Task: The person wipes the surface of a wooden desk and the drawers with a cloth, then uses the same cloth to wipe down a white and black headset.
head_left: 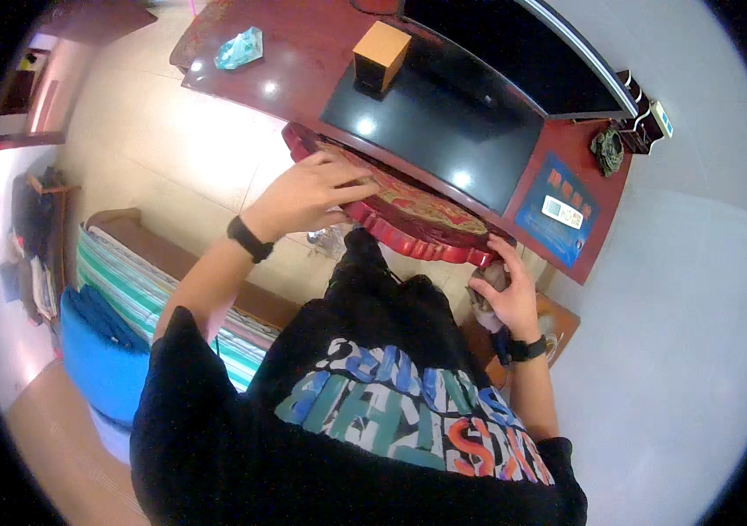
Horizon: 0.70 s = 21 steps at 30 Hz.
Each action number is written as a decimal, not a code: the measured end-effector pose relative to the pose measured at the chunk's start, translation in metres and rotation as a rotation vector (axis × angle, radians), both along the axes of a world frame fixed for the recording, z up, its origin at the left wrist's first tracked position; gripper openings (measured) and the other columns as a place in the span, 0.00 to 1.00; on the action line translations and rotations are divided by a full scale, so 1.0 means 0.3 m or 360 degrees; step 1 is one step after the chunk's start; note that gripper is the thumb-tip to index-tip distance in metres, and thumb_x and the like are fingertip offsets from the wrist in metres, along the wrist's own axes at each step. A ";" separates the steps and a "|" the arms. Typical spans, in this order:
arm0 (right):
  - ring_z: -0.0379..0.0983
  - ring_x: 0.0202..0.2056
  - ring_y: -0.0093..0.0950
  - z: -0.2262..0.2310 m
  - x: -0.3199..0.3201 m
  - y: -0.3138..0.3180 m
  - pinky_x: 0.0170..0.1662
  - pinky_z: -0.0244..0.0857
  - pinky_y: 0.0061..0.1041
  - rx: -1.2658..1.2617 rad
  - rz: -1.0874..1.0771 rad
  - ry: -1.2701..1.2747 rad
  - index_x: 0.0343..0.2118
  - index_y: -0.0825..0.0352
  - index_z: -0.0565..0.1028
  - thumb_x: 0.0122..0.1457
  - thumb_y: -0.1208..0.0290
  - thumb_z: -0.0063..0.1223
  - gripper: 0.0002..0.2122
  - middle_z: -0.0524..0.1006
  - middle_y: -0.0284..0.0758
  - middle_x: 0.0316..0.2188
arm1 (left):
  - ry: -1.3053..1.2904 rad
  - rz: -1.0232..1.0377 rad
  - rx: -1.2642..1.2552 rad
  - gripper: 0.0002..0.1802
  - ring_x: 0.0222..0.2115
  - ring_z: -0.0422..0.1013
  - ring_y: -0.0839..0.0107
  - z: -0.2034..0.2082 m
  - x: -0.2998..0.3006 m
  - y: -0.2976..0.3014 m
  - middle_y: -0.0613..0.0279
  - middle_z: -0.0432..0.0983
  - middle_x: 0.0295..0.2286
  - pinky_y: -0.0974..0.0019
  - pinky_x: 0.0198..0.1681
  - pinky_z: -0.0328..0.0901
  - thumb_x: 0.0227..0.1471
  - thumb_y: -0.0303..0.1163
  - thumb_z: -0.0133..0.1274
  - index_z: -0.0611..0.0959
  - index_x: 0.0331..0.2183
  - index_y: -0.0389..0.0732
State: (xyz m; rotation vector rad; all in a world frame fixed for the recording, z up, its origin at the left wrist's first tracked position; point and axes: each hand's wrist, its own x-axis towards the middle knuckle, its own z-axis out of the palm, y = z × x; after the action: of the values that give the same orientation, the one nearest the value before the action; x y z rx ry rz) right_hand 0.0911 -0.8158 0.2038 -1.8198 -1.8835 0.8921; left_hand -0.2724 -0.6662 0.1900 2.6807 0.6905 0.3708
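A long red wooden panel [421, 246] with a scalloped rim and a red-and-gold patterned face lies along the front edge of the desk. My left hand [308, 195] closes over its left part, fingers across the patterned face and thumb on the near side. At the panel's right end my right hand [512, 294] grips the corner, fingertips on top and thumb below. A grey-brown crumpled thing [493, 276] shows between that thumb and forefinger; whether the hand touches it is unclear. Both wrists wear black bands.
On the dark red desk [303, 66] stand an orange-topped box [382, 48], a black screen [522, 53], a teal plastic packet [240, 48] and a blue printed sheet [557, 210]. A wooden stool [562, 320] is by my right wrist. A striped seat [119, 272] and blue chair [102, 368] stand left.
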 end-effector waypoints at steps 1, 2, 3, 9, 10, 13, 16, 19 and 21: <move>0.71 0.52 0.43 0.017 -0.027 0.017 0.53 0.66 0.34 -0.0008 -0.0006 -0.0006 0.54 0.63 0.69 0.45 0.61 0.68 0.31 0.72 0.41 0.54 | -0.0048 -0.0009 -0.0002 0.31 0.45 0.72 0.61 -0.019 0.009 0.004 0.58 0.75 0.47 0.57 0.49 0.63 0.37 0.35 0.64 0.78 0.48 0.46; 0.73 0.49 0.42 0.029 -0.062 0.026 0.51 0.68 0.35 -0.0035 -0.0032 -0.0143 0.52 0.63 0.70 0.45 0.62 0.68 0.29 0.73 0.39 0.52 | -0.0060 -0.0028 -0.0013 0.31 0.45 0.72 0.61 -0.030 0.021 0.005 0.58 0.75 0.47 0.57 0.49 0.63 0.37 0.35 0.64 0.78 0.48 0.46; 0.74 0.47 0.42 0.040 -0.096 0.036 0.48 0.69 0.35 -0.0056 -0.0054 -0.0278 0.50 0.62 0.72 0.45 0.62 0.67 0.28 0.75 0.38 0.51 | -0.0033 0.0006 -0.0048 0.28 0.41 0.73 0.60 -0.034 0.031 0.004 0.59 0.77 0.41 0.57 0.45 0.65 0.36 0.33 0.63 0.79 0.44 0.46; 0.77 0.40 0.42 -0.013 -0.133 0.035 0.41 0.71 0.39 -0.0253 -0.0322 -0.0714 0.46 0.59 0.75 0.46 0.66 0.64 0.22 0.78 0.38 0.43 | 0.0005 0.0139 -0.0028 0.13 0.29 0.75 0.57 -0.070 0.075 0.006 0.59 0.77 0.24 0.54 0.32 0.68 0.33 0.30 0.60 0.79 0.28 0.44; 0.77 0.38 0.42 -0.028 -0.126 0.028 0.40 0.71 0.40 -0.0086 -0.0281 -0.0645 0.45 0.59 0.77 0.46 0.65 0.63 0.20 0.79 0.40 0.40 | -0.0007 0.0163 0.0000 0.10 0.28 0.75 0.56 -0.071 0.071 -0.001 0.58 0.76 0.23 0.53 0.30 0.68 0.34 0.30 0.60 0.78 0.25 0.44; 0.77 0.37 0.42 -0.008 -0.152 0.018 0.40 0.71 0.40 -0.0033 -0.0322 -0.0736 0.43 0.59 0.78 0.46 0.65 0.62 0.18 0.80 0.39 0.37 | 0.0002 0.0153 0.0029 0.10 0.28 0.75 0.57 -0.057 0.080 -0.013 0.58 0.78 0.24 0.55 0.29 0.69 0.35 0.30 0.59 0.81 0.28 0.46; 0.77 0.37 0.42 -0.036 -0.158 -0.035 0.40 0.71 0.40 -0.0038 -0.0370 -0.0656 0.41 0.60 0.79 0.47 0.66 0.62 0.16 0.80 0.39 0.36 | 0.0046 0.0120 0.0151 0.13 0.27 0.75 0.57 -0.089 0.075 -0.055 0.59 0.78 0.25 0.55 0.29 0.69 0.37 0.30 0.59 0.84 0.32 0.48; 0.77 0.36 0.42 -0.040 -0.176 -0.086 0.39 0.71 0.40 0.0022 -0.0360 -0.0600 0.42 0.59 0.79 0.47 0.66 0.61 0.16 0.80 0.39 0.36 | -0.0020 0.0199 0.0176 0.12 0.24 0.75 0.56 -0.114 0.063 -0.127 0.56 0.77 0.19 0.55 0.30 0.68 0.35 0.32 0.58 0.86 0.29 0.48; 0.77 0.36 0.42 -0.032 -0.177 -0.137 0.38 0.71 0.41 0.0034 -0.0339 -0.0573 0.42 0.58 0.79 0.47 0.66 0.61 0.16 0.80 0.39 0.36 | 0.0040 0.0206 0.0187 0.13 0.25 0.76 0.56 -0.080 0.061 -0.192 0.55 0.78 0.20 0.55 0.29 0.68 0.35 0.32 0.59 0.86 0.30 0.48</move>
State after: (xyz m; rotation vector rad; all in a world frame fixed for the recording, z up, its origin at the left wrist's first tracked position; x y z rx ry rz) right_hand 0.0380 -0.8571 0.1943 -2.2350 -1.8367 0.4948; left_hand -0.2541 -0.7237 0.1660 2.7626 0.8779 0.4240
